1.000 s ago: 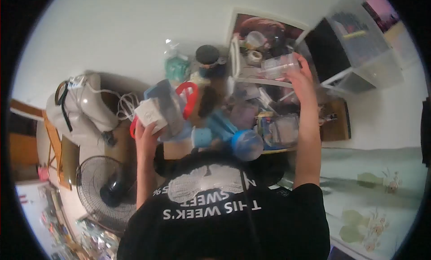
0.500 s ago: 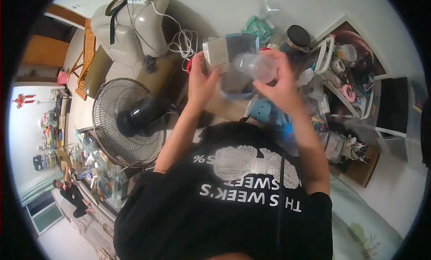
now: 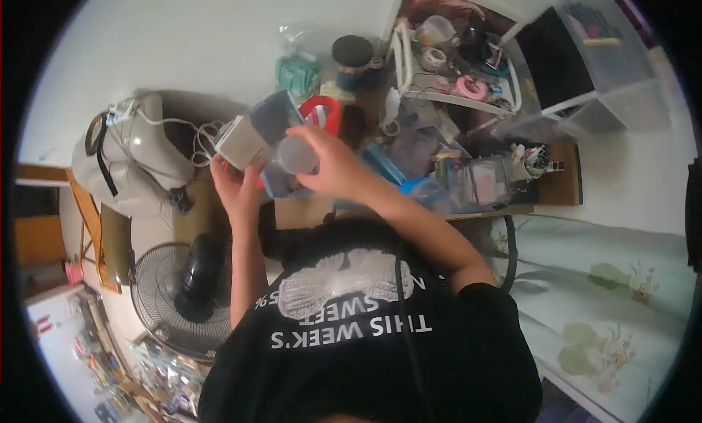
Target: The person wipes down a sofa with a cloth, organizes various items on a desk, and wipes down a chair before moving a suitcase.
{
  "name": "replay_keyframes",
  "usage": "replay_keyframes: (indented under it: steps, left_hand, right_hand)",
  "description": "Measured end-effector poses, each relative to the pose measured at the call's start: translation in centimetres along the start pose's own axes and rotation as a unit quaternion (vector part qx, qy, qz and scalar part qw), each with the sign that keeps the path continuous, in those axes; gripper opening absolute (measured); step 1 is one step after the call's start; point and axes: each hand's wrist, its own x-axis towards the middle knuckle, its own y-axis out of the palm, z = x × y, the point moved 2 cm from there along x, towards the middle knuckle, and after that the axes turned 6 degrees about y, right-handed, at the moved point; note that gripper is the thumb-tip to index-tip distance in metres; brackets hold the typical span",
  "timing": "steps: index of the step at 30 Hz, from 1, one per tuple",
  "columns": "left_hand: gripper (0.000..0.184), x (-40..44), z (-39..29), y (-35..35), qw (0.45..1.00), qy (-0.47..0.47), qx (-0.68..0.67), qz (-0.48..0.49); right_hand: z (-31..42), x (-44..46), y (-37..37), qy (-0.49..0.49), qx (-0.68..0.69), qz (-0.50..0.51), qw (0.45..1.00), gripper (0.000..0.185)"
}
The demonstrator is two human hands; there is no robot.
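My left hand (image 3: 238, 187) is closed on a small white box (image 3: 242, 142), held up with its edges toward the wall. In my right hand (image 3: 333, 165) is a clear plastic cup (image 3: 297, 155), gripped between thumb and fingers. Behind and below the cup is a blue translucent container (image 3: 276, 119) with a raised flap or lid; whether the cup is inside or in front of it I cannot tell. A red ring-shaped thing (image 3: 322, 113) lies just beyond my right hand.
A dark-lidded jar (image 3: 353, 55) and a green packet (image 3: 296, 75) stand by the wall. To the right are a white rack (image 3: 462, 97) of small items, a clear box (image 3: 488, 182) and a pen holder (image 3: 529, 162). A standing fan (image 3: 172, 299) is at left.
My view has turned to the right, so the fan and chair sit lower and farther left. The white box and the cup are still held, and the cup has come closer to the box.
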Motion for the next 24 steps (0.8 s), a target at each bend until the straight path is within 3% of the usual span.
replay_keyframes:
  steps: [2,4,9,13,18,23,24]
  left_hand:
    - [0.048,0.3,-0.5,0.6,0.999,-0.001,-0.036,0.006]
    - [0.046,0.6,-1.0,0.8,1.000,-0.007,-0.008,0.013]
    - [0.050,-0.1,0.1,-0.2,0.997,-0.022,0.035,0.066]
    - [0.052,-1.0,0.7,0.7,0.997,-0.036,-0.007,0.064]
    - [0.058,-1.2,-0.5,3.9,0.994,-0.074,-0.019,0.075]
    - [0.058,-1.1,-0.9,5.5,0.990,-0.069,0.004,0.119]
    - [0.059,-1.3,-1.9,6.2,0.982,-0.145,-0.025,0.115]
  right_hand:
    - [0.1,-0.3,-1.5,0.034,0.131,-0.055,0.989,0.064]
    - [0.5,-0.7,-5.1,0.047,0.117,-0.118,0.985,0.064]
    - [-5.7,-4.2,-19.2,0.132,-0.045,-0.388,0.911,0.068]
    - [-8.3,-8.1,-28.5,0.103,-0.161,-0.512,0.837,0.071]
    - [-10.4,-7.7,-32.3,0.150,-0.241,-0.526,0.802,0.072]
    - [-12.4,-6.2,-31.7,0.190,-0.328,-0.431,0.819,0.069]
    - [-10.3,-5.7,-30.4,0.159,-0.306,-0.425,0.837,0.067]
